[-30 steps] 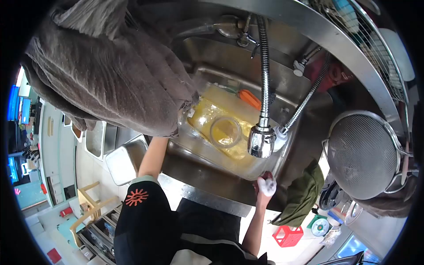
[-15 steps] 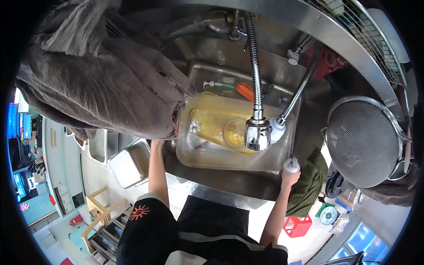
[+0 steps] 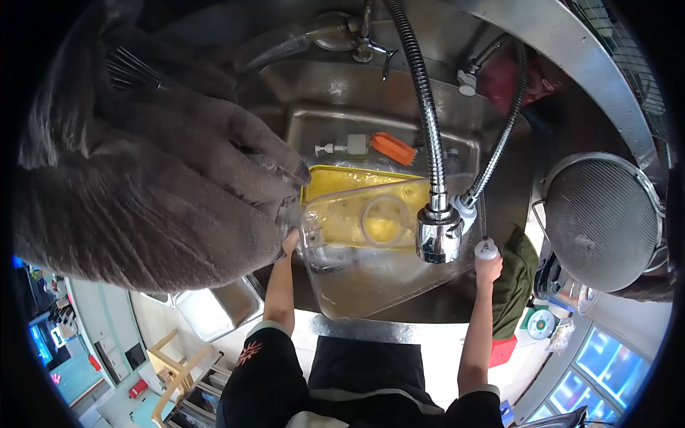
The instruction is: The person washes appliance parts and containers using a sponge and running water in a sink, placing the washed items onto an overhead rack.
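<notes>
A clear plastic tub (image 3: 357,289) sits tilted in the metal sink (image 3: 457,143), over a yellow tray (image 3: 335,180) that shows through it. My left hand (image 3: 290,242) is at the tub's left edge and seems to grip it; a hanging grey cloth (image 3: 193,178) hides most of the fingers. To the right of the tub, my right hand (image 3: 488,268) is closed around a small whitish, translucent thing (image 3: 486,249), whose kind I cannot make out. Behind the tub lie an orange scrub brush (image 3: 393,148) and a pump bottle (image 3: 349,145).
A chrome spray tap (image 3: 438,232) on a coiled hose hangs over the tub, with a second hose (image 3: 499,135) beside it. On the right hang a large mesh strainer (image 3: 603,221) and a green cloth (image 3: 515,292). Metal pans (image 3: 217,310) stand at lower left.
The tub has turned, its near left corner swinging toward me, uncovering the yellow tray's far edge. The view has shifted too. My right hand still holds the whitish thing.
</notes>
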`<state>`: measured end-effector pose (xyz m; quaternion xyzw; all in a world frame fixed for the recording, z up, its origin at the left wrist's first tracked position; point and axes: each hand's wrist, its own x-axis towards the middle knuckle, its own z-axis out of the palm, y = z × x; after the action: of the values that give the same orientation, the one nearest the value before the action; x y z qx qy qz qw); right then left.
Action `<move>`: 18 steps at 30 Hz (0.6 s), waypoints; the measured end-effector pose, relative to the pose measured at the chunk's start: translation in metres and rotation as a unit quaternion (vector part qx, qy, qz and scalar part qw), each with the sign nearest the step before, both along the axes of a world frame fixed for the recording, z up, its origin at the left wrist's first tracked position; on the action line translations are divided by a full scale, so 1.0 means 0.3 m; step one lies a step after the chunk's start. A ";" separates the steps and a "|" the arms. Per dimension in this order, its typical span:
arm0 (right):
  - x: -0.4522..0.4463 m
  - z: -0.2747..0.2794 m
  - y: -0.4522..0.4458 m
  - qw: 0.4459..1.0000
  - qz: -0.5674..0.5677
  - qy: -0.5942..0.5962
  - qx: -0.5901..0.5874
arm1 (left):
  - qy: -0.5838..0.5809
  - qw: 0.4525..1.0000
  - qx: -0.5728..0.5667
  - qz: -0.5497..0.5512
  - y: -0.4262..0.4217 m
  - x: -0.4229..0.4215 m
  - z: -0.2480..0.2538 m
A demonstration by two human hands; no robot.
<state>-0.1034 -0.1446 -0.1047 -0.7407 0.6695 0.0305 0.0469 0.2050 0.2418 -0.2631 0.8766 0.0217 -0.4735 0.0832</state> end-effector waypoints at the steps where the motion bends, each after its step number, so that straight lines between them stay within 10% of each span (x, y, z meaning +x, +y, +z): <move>1: -0.008 -0.006 -0.009 1.000 -0.013 0.000 0.014 | 0.011 1.000 -0.005 0.008 0.004 0.005 0.001; 10: -0.031 0.016 -0.004 0.995 -0.053 0.021 0.084 | 0.229 0.951 -0.071 0.195 0.071 0.067 0.138; 15: -0.060 -0.014 0.001 0.990 -0.079 -0.006 0.113 | 0.300 0.786 -0.193 0.505 0.083 -0.063 0.082; 18: -0.049 0.013 0.038 0.993 -0.067 -0.020 0.095 | 0.112 0.783 -0.285 0.541 -0.042 -0.062 0.086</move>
<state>-0.1181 -0.1332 -0.1009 -0.6869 0.7106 0.0757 0.1322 0.1863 0.2291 -0.2373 0.5978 0.3662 -0.4304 0.5686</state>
